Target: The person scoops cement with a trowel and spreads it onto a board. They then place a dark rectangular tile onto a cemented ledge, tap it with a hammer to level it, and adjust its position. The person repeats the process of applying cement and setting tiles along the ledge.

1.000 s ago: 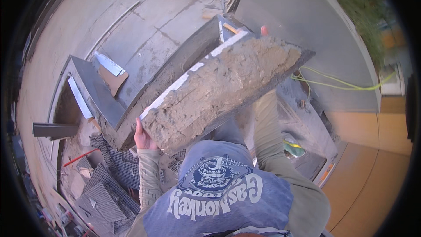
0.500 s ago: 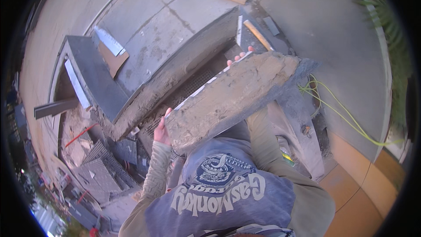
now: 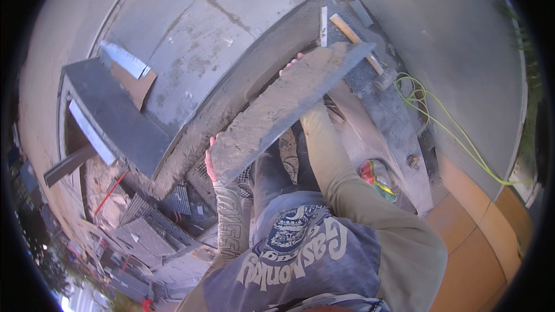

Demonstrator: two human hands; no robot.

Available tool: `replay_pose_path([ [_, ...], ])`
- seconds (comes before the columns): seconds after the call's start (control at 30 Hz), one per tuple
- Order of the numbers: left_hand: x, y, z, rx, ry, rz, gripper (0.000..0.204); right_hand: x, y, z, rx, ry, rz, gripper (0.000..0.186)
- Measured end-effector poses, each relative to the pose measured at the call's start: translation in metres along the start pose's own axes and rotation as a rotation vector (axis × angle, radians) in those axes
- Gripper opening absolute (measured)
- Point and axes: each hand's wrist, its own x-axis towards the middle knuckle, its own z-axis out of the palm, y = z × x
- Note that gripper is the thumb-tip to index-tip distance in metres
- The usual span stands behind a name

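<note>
Both hands carry a long stone slab (image 3: 283, 101) whose upper face is coated with rough grey-brown mortar. My left hand (image 3: 211, 159) grips its near left end, fingers round the edge. Over the far long edge show the fingertips of my right hand (image 3: 291, 65); the rest of that hand is hidden by the slab. The slab is tilted, held over a trench-like gap beside a low wall (image 3: 231, 89) smeared with mortar. Close to the slab's right end lies a mallet (image 3: 354, 33) with a wooden handle. A narrow white strip (image 3: 324, 26) stands near it.
Dark slabs form a corner (image 3: 115, 115) at left, with cardboard (image 3: 133, 84) on the paving. Broken, ridged tile pieces (image 3: 144, 234) are heaped lower left. A yellow-green cord (image 3: 457, 138) lies coiled at right. A colourful bundle (image 3: 377, 182) sits near my right arm.
The slab has moved farther from my body and slightly left, toward the mortared wall, and tilted more. My arms have stretched out with it, uncovering my legs and the mallet's head.
</note>
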Motion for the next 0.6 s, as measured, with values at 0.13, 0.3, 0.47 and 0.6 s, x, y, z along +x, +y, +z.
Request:
replay_pose_path([
  [0.13, 0.044, -0.008, -0.028, -0.093, 0.126, -0.027, 0.069, 0.035, -0.003, -0.058, 0.074, -0.086, -0.07, 0.053],
  [0.3, 0.084, -0.004, -0.069, -0.247, 0.25, 0.043, 0.07, 0.047, 0.006, -0.018, -0.23, 0.34, -0.132, 0.061],
  [0.47, 0.108, -0.017, -0.048, -0.427, 0.545, -0.049, 0.077, 0.059, 0.002, 0.029, -0.34, 0.566, -0.228, 0.074],
  [0.6, 0.122, -0.015, -0.025, -0.749, 0.79, -0.296, 0.091, 0.079, -0.011, 0.015, -0.475, 0.65, -0.288, 0.076],
])
